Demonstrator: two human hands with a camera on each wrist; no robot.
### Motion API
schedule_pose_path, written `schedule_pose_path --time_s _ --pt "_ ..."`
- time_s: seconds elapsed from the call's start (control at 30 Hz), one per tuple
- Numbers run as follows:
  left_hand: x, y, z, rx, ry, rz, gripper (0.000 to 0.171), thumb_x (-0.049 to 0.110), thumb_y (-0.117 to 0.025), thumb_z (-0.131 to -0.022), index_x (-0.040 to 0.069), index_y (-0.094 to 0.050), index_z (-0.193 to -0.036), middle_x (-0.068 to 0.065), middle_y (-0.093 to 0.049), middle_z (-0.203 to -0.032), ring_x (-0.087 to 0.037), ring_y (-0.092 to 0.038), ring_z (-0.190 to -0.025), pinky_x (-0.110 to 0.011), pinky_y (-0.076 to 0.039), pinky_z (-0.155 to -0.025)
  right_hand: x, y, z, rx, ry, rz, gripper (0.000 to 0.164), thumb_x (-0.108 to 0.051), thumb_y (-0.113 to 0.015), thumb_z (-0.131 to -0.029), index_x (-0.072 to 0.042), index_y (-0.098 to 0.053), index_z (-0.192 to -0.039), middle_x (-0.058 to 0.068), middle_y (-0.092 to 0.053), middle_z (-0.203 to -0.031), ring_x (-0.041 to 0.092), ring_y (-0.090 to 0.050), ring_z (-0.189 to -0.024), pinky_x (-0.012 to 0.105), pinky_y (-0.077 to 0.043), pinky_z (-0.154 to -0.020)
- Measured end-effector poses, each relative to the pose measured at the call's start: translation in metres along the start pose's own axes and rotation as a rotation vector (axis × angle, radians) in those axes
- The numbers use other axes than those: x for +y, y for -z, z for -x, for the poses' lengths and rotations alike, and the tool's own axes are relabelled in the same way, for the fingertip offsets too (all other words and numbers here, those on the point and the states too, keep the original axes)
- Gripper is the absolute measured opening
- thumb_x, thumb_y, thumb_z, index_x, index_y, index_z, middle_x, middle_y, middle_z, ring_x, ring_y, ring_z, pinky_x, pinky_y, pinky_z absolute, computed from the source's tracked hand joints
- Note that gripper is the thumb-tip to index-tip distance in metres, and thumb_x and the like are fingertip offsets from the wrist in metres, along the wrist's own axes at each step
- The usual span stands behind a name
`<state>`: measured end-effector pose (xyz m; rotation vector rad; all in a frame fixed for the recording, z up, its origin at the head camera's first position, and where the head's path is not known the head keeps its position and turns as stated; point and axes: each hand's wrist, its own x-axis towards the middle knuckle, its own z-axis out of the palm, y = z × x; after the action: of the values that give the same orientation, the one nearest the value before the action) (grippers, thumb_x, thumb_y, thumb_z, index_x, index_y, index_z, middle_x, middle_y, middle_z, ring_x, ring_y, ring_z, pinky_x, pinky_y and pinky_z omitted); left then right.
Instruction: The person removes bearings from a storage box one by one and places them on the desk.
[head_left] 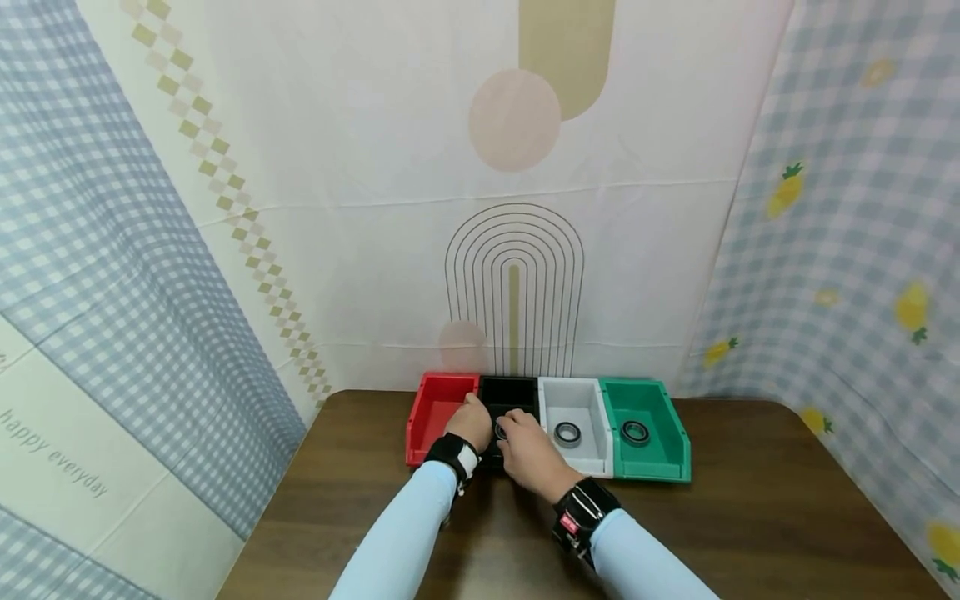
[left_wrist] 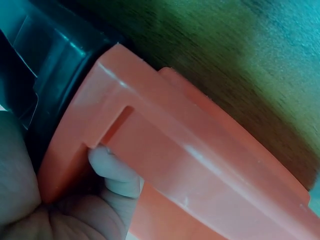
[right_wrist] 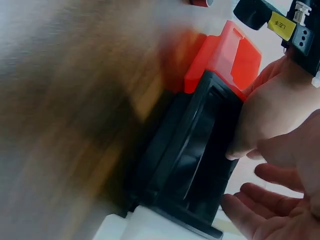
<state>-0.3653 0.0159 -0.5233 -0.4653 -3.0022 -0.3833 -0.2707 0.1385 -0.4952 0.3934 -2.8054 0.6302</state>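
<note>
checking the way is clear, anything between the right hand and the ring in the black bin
Nothing visible: in the head view the right hand has its fingertips beside the ring in the black bin. The left hand, gripping the red bin, is on the ring's other side.

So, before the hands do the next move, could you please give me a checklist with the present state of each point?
1. Left hand has a grip on the red bin: ok, a finger curls under its edge.
2. Right hand clear of the black bin: not ok, its fingers reach over it.
3. Black bin's ring untouched: cannot tell, the right hand partly covers it.
4. White bin and green bin stand beside the others: ok, all four in a row.
5. White bin's ring and green bin's ring lie inside: ok.
</note>
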Motion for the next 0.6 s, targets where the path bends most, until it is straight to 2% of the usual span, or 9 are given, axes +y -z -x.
schedule_pose_path --time_s 0.1,0.17,0.3,0.43,0.5,0.6 --pt "-0.002 -0.001 0.001 -0.006 0.002 -0.011 0.054 0.010 -0.066 -0.103 -0.022 -0.046 -0.141 -0.025 -0.077 -0.087 -0.033 -0.078 -0.076 -0.044 -0.066 -0.072 0.006 -0.011 -0.011 -0.017 0.031 0.024 0.037 -0.008 -0.067 -0.101 0.010 -0.066 -0.134 0.028 -0.065 -0.137 0.045 -0.064 -0.126 0.058 -0.055 -0.104" --pt "-0.003 -0.001 0.001 -0.015 0.005 -0.020 0.056 0.010 -0.067 -0.102 -0.022 -0.045 -0.142 -0.024 -0.077 -0.086 -0.032 -0.077 -0.076 -0.043 -0.065 -0.072 0.020 -0.030 -0.019 -0.020 0.054 0.069 0.038 -0.012 -0.065 -0.102 0.008 -0.066 -0.134 0.028 -0.065 -0.139 0.045 -0.065 -0.125 0.057 -0.057 -0.101" --pt "-0.003 0.000 0.002 -0.020 -0.004 -0.002 0.052 0.010 -0.065 -0.103 -0.022 -0.046 -0.139 -0.023 -0.075 -0.081 -0.033 -0.076 -0.072 -0.043 -0.065 -0.070 0.030 -0.040 -0.025 -0.062 0.023 0.105 0.040 -0.013 -0.067 -0.100 0.006 -0.067 -0.135 0.028 -0.064 -0.140 0.045 -0.064 -0.125 0.056 -0.057 -0.102" --pt "0.000 -0.001 0.002 -0.022 -0.008 0.009 0.050 0.009 -0.062 -0.104 -0.022 -0.046 -0.139 -0.025 -0.076 -0.086 -0.033 -0.077 -0.076 -0.043 -0.065 -0.073 0.024 -0.031 -0.023 -0.123 -0.024 0.077 0.043 -0.007 -0.070 -0.097 0.008 -0.064 -0.137 0.033 -0.060 -0.145 0.051 -0.060 -0.134 0.056 -0.054 -0.109" --pt "0.001 -0.001 0.002 -0.024 -0.007 0.002 0.053 0.010 -0.063 -0.103 -0.023 -0.045 -0.141 -0.026 -0.078 -0.091 -0.034 -0.078 -0.080 -0.044 -0.066 -0.076 0.022 -0.028 -0.023 -0.125 -0.029 0.083 0.045 -0.008 -0.071 -0.097 0.008 -0.064 -0.138 0.035 -0.059 -0.146 0.051 -0.058 -0.137 0.060 -0.053 -0.108" --pt "0.001 0.001 0.000 -0.037 -0.002 0.001 0.059 0.010 -0.065 -0.102 -0.023 -0.043 -0.146 -0.027 -0.078 -0.096 -0.035 -0.079 -0.083 -0.044 -0.066 -0.079 0.014 -0.022 -0.023 -0.132 -0.047 0.071 0.046 -0.009 -0.071 -0.097 0.008 -0.064 -0.139 0.035 -0.059 -0.147 0.051 -0.056 -0.140 0.060 -0.052 -0.111"
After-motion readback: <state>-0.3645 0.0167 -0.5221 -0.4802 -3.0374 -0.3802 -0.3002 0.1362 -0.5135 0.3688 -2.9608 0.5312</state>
